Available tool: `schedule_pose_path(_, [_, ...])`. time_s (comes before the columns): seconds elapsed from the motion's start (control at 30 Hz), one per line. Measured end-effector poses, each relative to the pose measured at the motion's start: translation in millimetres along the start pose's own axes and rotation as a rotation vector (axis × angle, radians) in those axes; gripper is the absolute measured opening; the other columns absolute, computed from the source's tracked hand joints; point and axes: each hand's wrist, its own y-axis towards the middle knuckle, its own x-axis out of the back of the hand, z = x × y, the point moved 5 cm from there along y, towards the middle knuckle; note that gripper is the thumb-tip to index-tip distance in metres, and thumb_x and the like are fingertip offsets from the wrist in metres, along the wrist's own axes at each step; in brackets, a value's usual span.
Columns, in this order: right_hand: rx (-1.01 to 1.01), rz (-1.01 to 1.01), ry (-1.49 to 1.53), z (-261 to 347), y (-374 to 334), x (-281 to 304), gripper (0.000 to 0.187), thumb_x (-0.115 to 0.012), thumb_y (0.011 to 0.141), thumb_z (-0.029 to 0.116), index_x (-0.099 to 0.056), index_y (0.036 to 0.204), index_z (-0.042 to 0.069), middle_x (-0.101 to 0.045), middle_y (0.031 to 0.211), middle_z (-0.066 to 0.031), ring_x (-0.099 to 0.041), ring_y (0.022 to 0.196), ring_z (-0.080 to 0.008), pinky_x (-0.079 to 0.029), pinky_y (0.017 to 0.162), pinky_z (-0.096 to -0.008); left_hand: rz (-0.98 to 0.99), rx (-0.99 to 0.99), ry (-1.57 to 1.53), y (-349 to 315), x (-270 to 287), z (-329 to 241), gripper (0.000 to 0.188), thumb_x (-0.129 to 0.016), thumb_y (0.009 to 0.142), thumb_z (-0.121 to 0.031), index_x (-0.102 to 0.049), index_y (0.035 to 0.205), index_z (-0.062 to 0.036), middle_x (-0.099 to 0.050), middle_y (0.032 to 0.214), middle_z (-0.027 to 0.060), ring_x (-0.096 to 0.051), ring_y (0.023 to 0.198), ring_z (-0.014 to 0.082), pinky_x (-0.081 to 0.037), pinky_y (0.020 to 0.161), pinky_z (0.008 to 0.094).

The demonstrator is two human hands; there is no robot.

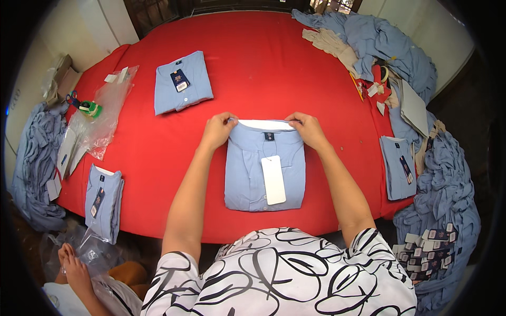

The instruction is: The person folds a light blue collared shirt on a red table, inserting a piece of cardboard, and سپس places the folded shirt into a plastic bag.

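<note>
A folded light blue shirt (245,174) lies in front of me, its dark neck label (269,136) at the top and a blank white hang tag (273,180) resting on its front. A white insert (263,125) shows along the neck opening. My left hand (220,131) pinches the shirt's upper left corner between thumb and fingers. At the upper right corner, my right hand (307,130) grips the shirt in the same way. Both forearms reach up from below, one on either side of the shirt.
Red cloth (253,63) covers the table. Another folded shirt (183,84) lies far left; folded stacks (104,203) (398,168) sit at both edges. Clear plastic (108,113) and a tape dispenser (90,109) are left. Blue garments (390,45) heap right. A co-worker's hands (74,266) are lower left.
</note>
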Motion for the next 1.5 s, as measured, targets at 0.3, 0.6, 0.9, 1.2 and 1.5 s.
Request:
schedule_pose_path(0.3, [0.056,-0.214,0.294,-39,-34,5,0.026,-0.064,0.088,0.005,-0.068,0.113,0.002,-0.057,0.106,-0.0041,-0.056,0.094,-0.0143,-0.047,0.083,-0.0267,-0.245,-0.098,0.066,-5,3,18,0.026,-0.069,0.087,-0.012,-0.064,0.110,-0.0025,-0.066,0.090,0.0096,-0.062,0.082,0.0191,-0.050,0.073,0.0332])
schedule_pose_path(0.6, [0.119,-0.087,-0.109,-31,-50,-6,0.013,-0.065,0.087,0.002,-0.070,0.099,0.004,-0.055,0.097,-0.0067,-0.056,0.085,-0.0198,-0.047,0.078,-0.0317,0.010,-0.584,0.201,-133,-77,-86,0.024,-0.074,0.081,-0.020,-0.064,0.100,-0.0082,-0.060,0.097,0.0083,-0.056,0.090,0.0286,-0.046,0.079,0.0402])
schedule_pose_path(0.9, [0.385,0.013,-0.357,-18,-17,-8,0.017,-0.070,0.087,0.016,-0.062,0.090,0.001,-0.053,0.098,-0.0082,-0.056,0.086,-0.0239,-0.048,0.075,-0.0360,0.062,-0.688,0.244,-151,-101,-77,0.045,-0.075,0.080,-0.031,-0.065,0.120,-0.0127,-0.056,0.130,0.0080,-0.050,0.118,0.0293,-0.041,0.097,0.0429])
schedule_pose_path(1.2, [-0.026,-0.167,-0.004,-44,6,-11,0.027,-0.071,0.090,0.022,-0.059,0.105,0.003,-0.060,0.095,-0.0052,-0.059,0.081,-0.0169,-0.049,0.073,-0.0321,0.094,-0.533,0.244,-138,-101,-72,0.052,-0.071,0.083,-0.036,-0.059,0.128,-0.0119,-0.046,0.142,0.0142,-0.035,0.136,0.0406,-0.026,0.112,0.0630])
schedule_pose_path(1.5, [-0.092,0.022,0.350,-65,-6,-6,0.052,-0.064,0.093,0.009,-0.047,0.142,0.006,-0.060,0.089,-0.0010,-0.057,0.082,-0.0096,-0.048,0.070,-0.0246,0.042,-0.559,0.342,-109,-89,-72,0.048,-0.073,0.083,-0.031,-0.061,0.123,-0.0071,-0.047,0.138,0.0167,-0.043,0.129,0.0399,-0.032,0.109,0.0590])
